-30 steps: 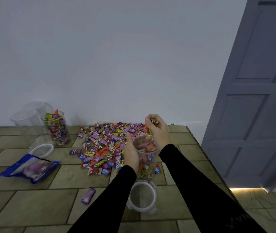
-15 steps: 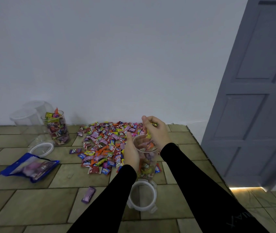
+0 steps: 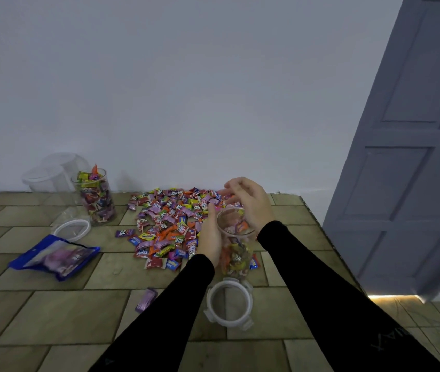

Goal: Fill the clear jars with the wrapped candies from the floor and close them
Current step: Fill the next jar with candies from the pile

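My left hand (image 3: 211,238) grips the side of a clear jar (image 3: 236,247) that stands upright on the tiled floor, partly filled with wrapped candies. Above the jar's mouth hovers my right hand (image 3: 251,201), fingers spread, nothing visible in them. A wide pile of wrapped candies (image 3: 172,224) lies on the floor just left of and behind the jar. The jar's clear lid (image 3: 229,304) rests on the floor in front of it. At the left stands a second jar (image 3: 95,200), heaped full and uncovered, with another lid (image 3: 72,229) lying in front of it.
Two empty clear containers (image 3: 50,173) stand against the white wall behind the full jar. A blue candy bag (image 3: 56,256) lies at the left. One purple candy (image 3: 146,299) lies alone near my left sleeve. A grey door (image 3: 412,157) stands at the right.
My right hand held a candy above the jar a second ago. It has lowered toward the jar's mouth and its fingers have spread open. The left hand kept its grip on the jar.
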The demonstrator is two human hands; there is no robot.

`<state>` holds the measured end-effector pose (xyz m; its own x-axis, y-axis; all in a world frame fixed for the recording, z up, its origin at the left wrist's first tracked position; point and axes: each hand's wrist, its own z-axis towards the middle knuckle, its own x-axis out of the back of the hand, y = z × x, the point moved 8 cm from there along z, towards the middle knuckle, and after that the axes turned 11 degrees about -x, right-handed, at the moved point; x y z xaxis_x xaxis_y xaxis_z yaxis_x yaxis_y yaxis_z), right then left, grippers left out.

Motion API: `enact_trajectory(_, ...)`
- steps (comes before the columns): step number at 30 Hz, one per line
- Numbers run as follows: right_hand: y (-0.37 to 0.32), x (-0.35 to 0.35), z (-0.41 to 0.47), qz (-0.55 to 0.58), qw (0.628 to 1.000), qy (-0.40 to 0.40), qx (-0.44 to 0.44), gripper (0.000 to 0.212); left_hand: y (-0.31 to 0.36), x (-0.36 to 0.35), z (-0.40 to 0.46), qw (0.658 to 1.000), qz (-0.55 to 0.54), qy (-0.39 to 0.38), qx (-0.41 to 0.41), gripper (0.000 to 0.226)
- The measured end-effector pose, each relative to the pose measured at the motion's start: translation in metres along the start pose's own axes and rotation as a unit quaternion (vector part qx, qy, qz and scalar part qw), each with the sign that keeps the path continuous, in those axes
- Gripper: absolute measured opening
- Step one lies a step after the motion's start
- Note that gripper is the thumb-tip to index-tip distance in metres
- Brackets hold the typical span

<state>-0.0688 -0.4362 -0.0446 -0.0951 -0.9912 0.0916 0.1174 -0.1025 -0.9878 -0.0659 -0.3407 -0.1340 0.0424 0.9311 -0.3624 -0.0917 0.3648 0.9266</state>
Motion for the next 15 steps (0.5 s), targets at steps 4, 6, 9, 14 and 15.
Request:
enact_trajectory(4,-0.026,-0.018,-0.011,-0.168,0.981,0.032,0.092,0.008,0.025,0.032,-0.006,0.986,0.140,-0.008,-0.087,0.052)
enact_trajectory(6,-0.035,-0.042,-0.023,-0.209,0.970,0.009,0.124,0.010,0.031,0.053,-0.011,0.969,0.216,-0.003,-0.121,0.035)
enact_trajectory(9,-0.028,-0.088,-0.048,-0.274,0.947,-0.033,0.167,0.016,0.034,0.094,-0.022,0.883,0.435,0.034,-0.172,0.029)
enact_trajectory(14,0.060,-0.140,-0.054,-0.411,0.903,-0.100,0.081,0.030,0.010,0.148,-0.056,0.736,0.674,0.037,-0.041,0.046)
enact_trajectory(15,0.076,-0.143,-0.053,-0.440,0.891,-0.097,0.049,0.034,0.005,0.156,-0.061,0.721,0.692,0.036,-0.015,0.051)
